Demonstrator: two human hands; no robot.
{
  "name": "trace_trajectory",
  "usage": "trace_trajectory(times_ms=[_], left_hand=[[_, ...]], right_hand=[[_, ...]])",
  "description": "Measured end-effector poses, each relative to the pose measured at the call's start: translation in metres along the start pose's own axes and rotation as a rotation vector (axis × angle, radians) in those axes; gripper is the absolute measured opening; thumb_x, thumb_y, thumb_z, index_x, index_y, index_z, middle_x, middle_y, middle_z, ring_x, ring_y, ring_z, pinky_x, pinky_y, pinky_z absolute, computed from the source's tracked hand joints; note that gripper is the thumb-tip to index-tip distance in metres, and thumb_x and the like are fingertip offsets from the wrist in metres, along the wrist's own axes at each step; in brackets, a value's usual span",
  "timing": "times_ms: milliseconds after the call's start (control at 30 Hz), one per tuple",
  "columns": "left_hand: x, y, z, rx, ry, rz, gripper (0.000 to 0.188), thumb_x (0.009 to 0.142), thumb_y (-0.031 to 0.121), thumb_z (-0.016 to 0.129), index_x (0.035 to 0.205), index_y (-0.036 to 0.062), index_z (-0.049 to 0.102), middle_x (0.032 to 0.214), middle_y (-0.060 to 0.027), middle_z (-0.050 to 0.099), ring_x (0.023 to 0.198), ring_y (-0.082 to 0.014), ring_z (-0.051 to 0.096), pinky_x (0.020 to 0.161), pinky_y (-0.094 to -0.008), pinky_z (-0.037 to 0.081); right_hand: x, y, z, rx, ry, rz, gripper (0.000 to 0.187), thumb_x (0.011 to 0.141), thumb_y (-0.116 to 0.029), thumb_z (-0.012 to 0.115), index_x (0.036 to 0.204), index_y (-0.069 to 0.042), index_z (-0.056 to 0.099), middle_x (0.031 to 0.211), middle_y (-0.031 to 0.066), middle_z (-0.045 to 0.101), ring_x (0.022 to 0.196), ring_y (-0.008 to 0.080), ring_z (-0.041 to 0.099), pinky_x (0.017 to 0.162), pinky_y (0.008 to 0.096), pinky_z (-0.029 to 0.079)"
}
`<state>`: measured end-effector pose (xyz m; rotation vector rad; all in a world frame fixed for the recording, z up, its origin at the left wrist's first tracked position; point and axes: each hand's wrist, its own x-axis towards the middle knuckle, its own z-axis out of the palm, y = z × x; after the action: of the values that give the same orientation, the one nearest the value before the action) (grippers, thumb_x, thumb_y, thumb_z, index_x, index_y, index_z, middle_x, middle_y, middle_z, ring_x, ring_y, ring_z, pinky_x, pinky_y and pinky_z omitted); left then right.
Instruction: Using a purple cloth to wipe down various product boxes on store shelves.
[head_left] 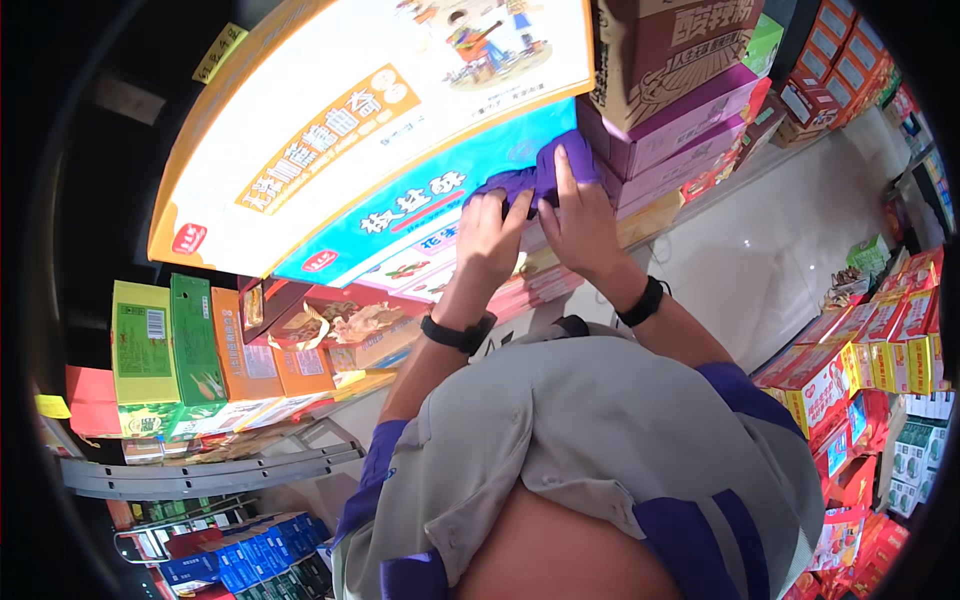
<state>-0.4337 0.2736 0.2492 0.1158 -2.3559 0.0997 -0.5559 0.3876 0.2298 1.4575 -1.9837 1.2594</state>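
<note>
A dark purple cloth [567,168] is bunched against the front of a stack of large boxes. My left hand [490,235] grips its left part, with the fingertips partly hidden in the folds. My right hand [580,228] is close beside it and pinches the right part; its index finger lies extended over the fabric. Behind the cloth is a bright blue box [400,205], under a big white and orange box [400,110]. Dark bands circle both of my wrists.
Brown cartons [670,55] sit on purple boxes [690,130] to the right. Green and orange boxes [195,340] stand at left, above a curved metal rail [210,475]. Red and yellow packages [830,390] fill shelves at right, across the pale floor [760,260].
</note>
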Motion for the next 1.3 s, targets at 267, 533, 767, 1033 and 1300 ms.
trace_trajectory(times_ms=[267,533,767,1033,1300], left_hand=[[0.076,0.021,-0.011,0.073,0.14,0.035,0.041,0.071,0.0,0.071,0.111,0.0072,0.069,0.096,-0.0156,0.054,0.086,-0.0325,0.055,0.074,-0.0408,0.047],[0.042,0.028,0.025,-0.013,-0.009,0.032,0.054,0.069,-0.004,0.069,0.121,0.0101,0.066,0.096,-0.0158,0.055,0.086,-0.0345,0.056,0.074,-0.0422,0.048],[0.075,0.032,0.004,-0.141,0.184,0.039,0.054,0.069,-0.01,0.064,0.122,0.001,0.062,0.103,-0.0209,0.058,0.094,-0.0375,0.057,0.083,-0.0434,0.049],[0.042,0.027,0.025,-0.147,0.046,0.042,0.054,0.075,-0.005,0.062,0.127,0.0035,0.058,0.109,-0.0203,0.056,0.099,-0.0385,0.056,0.089,-0.044,0.046],[0.053,0.036,0.02,-0.288,0.117,-0.003,0.051,0.073,-0.006,0.062,0.124,-0.0012,0.057,0.11,-0.0228,0.059,0.098,-0.0414,0.057,0.091,-0.0453,0.046]], right_hand=[[0.051,0.015,-0.028,0.304,0.162,0.055,0.067,0.085,-0.01,0.061,0.144,0.005,0.034,0.124,0.0283,0.052,0.109,0.0414,0.055,0.095,0.0429,0.045],[0.033,0.055,-0.003,0.671,0.027,0.255,0.062,0.081,0.0,0.044,0.142,0.003,0.039,0.138,0.023,0.049,0.13,0.0305,0.048,0.11,0.0338,0.034],[0.062,0.034,-0.04,1.206,0.0,0.341,0.054,0.084,0.006,0.04,0.138,0.003,0.047,0.126,0.0117,0.06,0.118,0.0175,0.055,0.105,0.0293,0.039],[0.066,0.035,-0.035,1.341,-0.075,0.421,0.056,0.085,0.001,0.04,0.141,0.005,0.043,0.134,0.0097,0.055,0.122,0.0148,0.049,0.106,0.0274,0.036],[0.041,0.045,-0.024,1.078,0.03,0.417,0.061,0.078,0.005,0.042,0.139,0.001,0.046,0.133,0.0149,0.055,0.123,0.0197,0.051,0.107,0.0295,0.036]])
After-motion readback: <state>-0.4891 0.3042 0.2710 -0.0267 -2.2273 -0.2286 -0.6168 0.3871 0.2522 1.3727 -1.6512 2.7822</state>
